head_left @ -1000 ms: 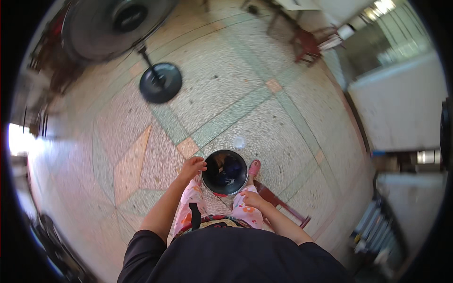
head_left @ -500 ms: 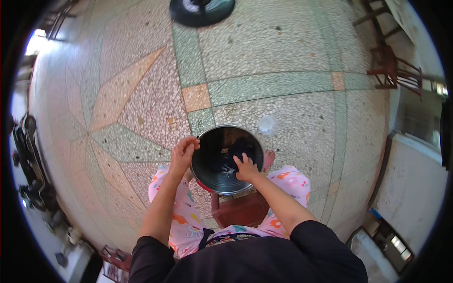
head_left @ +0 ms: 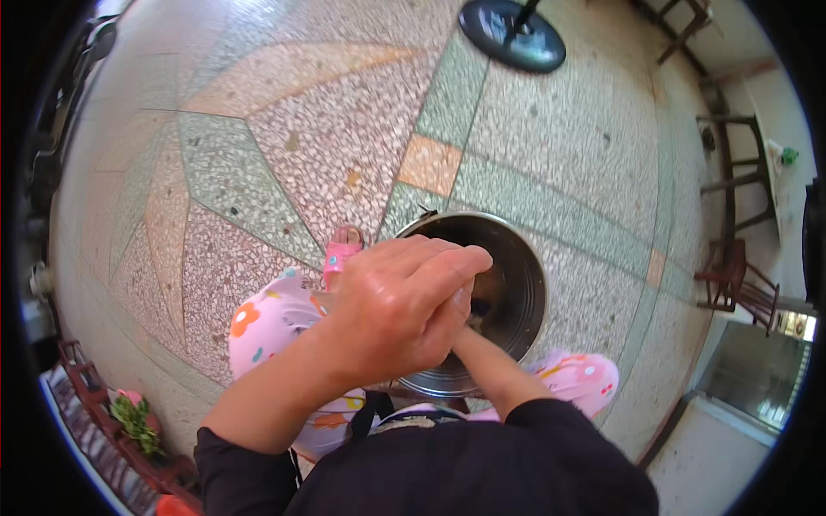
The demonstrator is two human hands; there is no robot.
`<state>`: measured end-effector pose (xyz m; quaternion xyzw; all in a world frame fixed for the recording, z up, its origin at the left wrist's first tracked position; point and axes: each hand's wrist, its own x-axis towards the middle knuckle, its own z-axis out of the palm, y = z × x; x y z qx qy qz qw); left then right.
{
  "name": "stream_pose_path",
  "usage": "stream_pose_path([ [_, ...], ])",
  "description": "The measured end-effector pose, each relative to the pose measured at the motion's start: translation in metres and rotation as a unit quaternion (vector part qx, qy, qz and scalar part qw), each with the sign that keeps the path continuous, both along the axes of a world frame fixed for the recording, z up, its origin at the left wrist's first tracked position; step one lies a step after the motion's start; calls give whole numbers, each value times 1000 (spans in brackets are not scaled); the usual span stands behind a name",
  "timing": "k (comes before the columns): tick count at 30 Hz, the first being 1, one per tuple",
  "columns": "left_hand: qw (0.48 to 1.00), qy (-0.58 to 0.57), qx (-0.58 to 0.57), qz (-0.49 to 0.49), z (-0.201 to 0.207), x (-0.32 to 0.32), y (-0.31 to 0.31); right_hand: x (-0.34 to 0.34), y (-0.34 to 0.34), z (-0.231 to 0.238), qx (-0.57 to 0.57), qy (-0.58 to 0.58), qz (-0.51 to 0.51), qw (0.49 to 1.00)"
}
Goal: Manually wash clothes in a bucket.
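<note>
Raised close to the camera, my left hand [head_left: 404, 297] is closed, its fingers curled together. It covers the left part of a round metal pot [head_left: 527, 271] standing between my legs. My right forearm [head_left: 495, 365] reaches up in front of the pot and passes behind the left hand. The left hand hides the right hand, so its fingers cannot be made out. The two hands appear to meet above the pot. The pot's inside is dark, with a brownish patch low down that is too unclear to name.
A pink sandal [head_left: 337, 260] on my foot is left of the pot. Ahead on the patterned stone floor stands a round black stand base [head_left: 514, 36] with a pole. A wooden chair [head_left: 727, 273] is at the right, and a potted plant [head_left: 138, 423] at the lower left.
My left hand has risen from the pot's left rim toward the camera. The right hand has come out of the pot and gone behind it. The view has shifted and turned.
</note>
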<state>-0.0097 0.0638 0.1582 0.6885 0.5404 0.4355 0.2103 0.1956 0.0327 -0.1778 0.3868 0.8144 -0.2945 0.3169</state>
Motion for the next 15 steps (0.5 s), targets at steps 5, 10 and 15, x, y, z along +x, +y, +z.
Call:
stream_pose_path([
  [5,976,-203,-67,37,-5,19,-22,27,7,14,48,27,32,998],
  [10,978,-191,-64,54,-56,27,-33,62,11,94,40,142,-90,985],
  [15,946,-261,-191,38,-117,47,-39,59,21,176,-6,222,-261,939],
])
